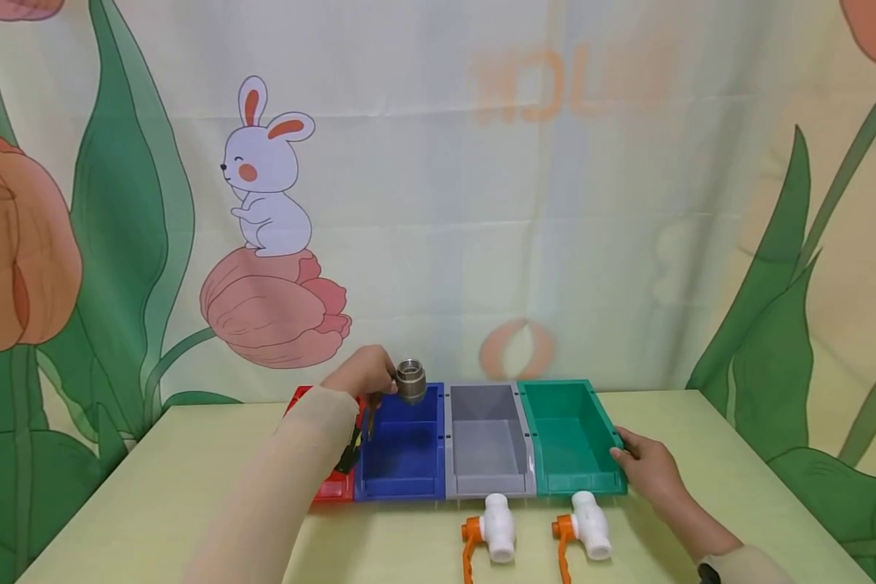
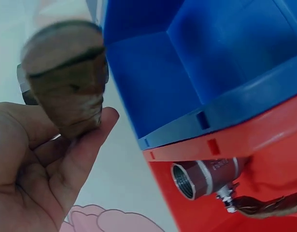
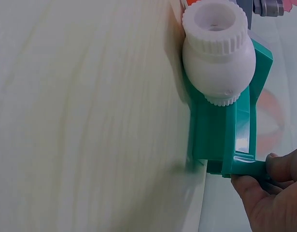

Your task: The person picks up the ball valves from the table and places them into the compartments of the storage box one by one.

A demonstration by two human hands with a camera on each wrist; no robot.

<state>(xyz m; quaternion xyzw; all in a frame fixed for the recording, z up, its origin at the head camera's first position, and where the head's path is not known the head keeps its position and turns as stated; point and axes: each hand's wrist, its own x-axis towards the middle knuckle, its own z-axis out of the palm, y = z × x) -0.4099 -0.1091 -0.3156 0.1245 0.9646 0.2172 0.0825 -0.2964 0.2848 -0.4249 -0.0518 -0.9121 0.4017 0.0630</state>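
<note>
Nearest the head camera, the left sleeve [image 1: 263, 495] slants up from the bottom edge, the arm stretched forward over the red bin, while the right sleeve [image 1: 746, 566] enters from the lower right. On the pale table [image 1: 387, 556] lie two white valves, one [image 1: 500, 527] before the grey bin and the other [image 1: 591, 526] before the green bin, each with an orange handle turned toward the viewer. Beyond them, the right hand [image 1: 650, 469] reaches inward and grasps the right side of the green bin [image 1: 573, 442], thumb on one face of the rim and fingers on the other. Leftward in a row stand the grey bin [image 1: 485, 446], the blue bin [image 1: 407, 454] and the red bin [image 1: 333, 489]; in the red one rests a metal valve [image 2: 211, 176] with a brownish handle. Farther back, the left hand [image 1: 365, 371], raised with its wrist bent, pinches another metal valve [image 1: 411, 381] between thumb and fingers, above the rear of the blue bin. Behind everything hangs a backdrop [image 1: 423, 203] printed with a white rabbit [image 1: 270, 178] and tulips
</note>
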